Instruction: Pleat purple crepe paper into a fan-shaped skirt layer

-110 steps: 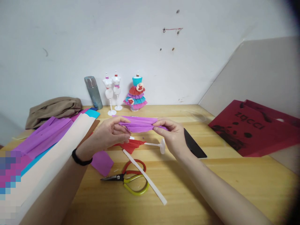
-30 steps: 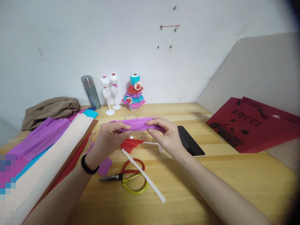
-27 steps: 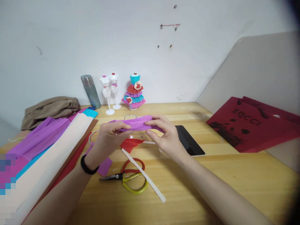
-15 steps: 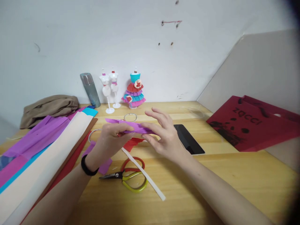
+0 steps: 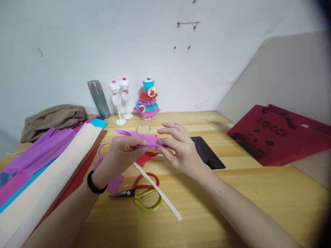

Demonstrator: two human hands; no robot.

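A pleated strip of purple crepe paper [image 5: 144, 139] hangs above the wooden table [image 5: 232, 193], held between both hands. My left hand [image 5: 121, 155] pinches its left part with thumb and fingers closed. My right hand [image 5: 178, 148] pinches its right end with thumb and forefinger, while the other fingers stretch out above the strip. Under the hands lies a red pleated paper piece [image 5: 144, 158] on a small white stand, mostly hidden.
Scissors [image 5: 141, 197] and a white strip [image 5: 157, 187] lie near me. Long paper sheets [image 5: 46, 172] cover the left. A dark phone [image 5: 208, 156], red bags [image 5: 279, 137], two white mannequins [image 5: 119, 98], a dressed mannequin [image 5: 148, 100], a flask [image 5: 97, 99], metal rings [image 5: 143, 128] and brown cloth [image 5: 54, 119] surround them.
The purple strip has been gathered shorter and flatter. My right hand slid left along it and lifted its outer fingers. The view tilted down slightly.
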